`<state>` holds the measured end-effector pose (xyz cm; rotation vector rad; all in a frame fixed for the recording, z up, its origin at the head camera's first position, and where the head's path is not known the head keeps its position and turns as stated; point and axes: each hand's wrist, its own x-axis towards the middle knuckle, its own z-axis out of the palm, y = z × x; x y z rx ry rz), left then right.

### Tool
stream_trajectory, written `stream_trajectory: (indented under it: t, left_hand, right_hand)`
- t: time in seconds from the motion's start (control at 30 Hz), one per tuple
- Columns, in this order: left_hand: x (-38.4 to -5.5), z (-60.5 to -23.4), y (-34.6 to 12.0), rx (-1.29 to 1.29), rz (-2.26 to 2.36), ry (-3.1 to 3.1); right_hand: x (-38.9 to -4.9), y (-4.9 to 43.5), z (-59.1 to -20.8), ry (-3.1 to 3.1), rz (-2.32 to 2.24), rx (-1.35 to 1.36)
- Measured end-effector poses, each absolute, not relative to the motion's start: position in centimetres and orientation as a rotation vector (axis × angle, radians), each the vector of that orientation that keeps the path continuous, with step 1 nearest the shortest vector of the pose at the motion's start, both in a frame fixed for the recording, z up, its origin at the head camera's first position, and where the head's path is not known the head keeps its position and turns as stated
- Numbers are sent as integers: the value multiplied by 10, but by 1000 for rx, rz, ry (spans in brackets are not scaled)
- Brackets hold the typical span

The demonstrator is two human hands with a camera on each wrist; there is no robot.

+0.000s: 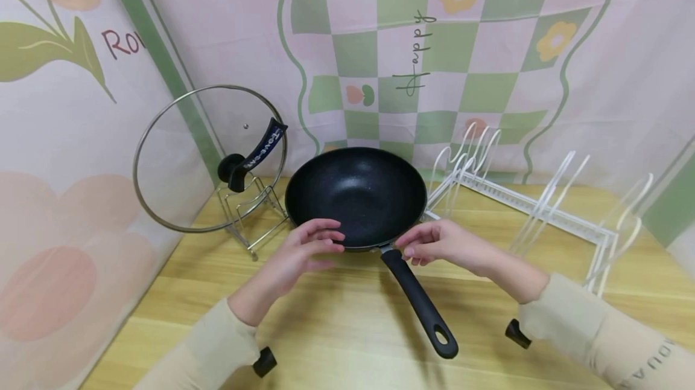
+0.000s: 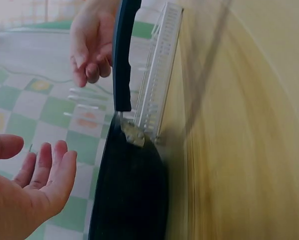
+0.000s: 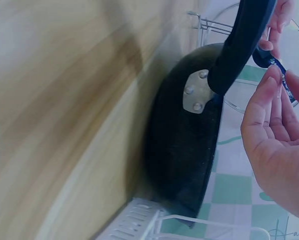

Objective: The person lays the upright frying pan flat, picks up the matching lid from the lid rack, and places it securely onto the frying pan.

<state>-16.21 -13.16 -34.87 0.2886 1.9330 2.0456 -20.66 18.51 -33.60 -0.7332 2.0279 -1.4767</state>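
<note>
Wooden bench (image 1: 336,329), black pan (image 1: 358,197) upon it

On my feed, checkered cloth (image 1: 396,15) hangs behind. The black pan sits between a glass lid (image 1: 190,160) in a wire rack (image 1: 268,235) and a white rack (image 1: 543,212). I see the left hand (image 1: 295,254) near the pan and the right hand (image 1: 440,245) beside its handle (image 1: 420,305), both empty and loosely bent.

On the back curtain (image 1: 391,64) you can read "Happy", climbing sideways from bottom to top; your right wrist view catches only its "Hap". The left curtain (image 1: 81,136) bears "RO", its next letter cut off. White lettering on the lid handle (image 1: 264,147) is too small to read surely. Your right sleeve (image 1: 613,329) shows partial dark letters, perhaps "OUA".
</note>
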Motion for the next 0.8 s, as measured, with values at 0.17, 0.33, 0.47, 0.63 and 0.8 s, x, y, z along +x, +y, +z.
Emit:
stream_trajectory:
  t: [0.17, 0.33, 0.47, 0.63, 0.8]
  left_hand:
    - [-165, -348, -139, 311, 2051, 2010]
    - [-167, -349, -147, 336, 2048, 2142]
    - [-169, -351, -154, 363, 2007, 2281]
    - [-173, -349, -163, 413, 1901, 2502]
    - [-177, -348, -173, 359, 1849, 2674]
  right_hand:
    - [-208, 179, -330, 2056, -1450, -780]
    - [-208, 170, -321, 2102, -1395, -823]
    - [-209, 162, -315, 2118, -1335, -871]
    - [-215, 152, -311, 2153, -1248, -1009]
    - [-217, 141, -305, 2167, -1208, -1079]
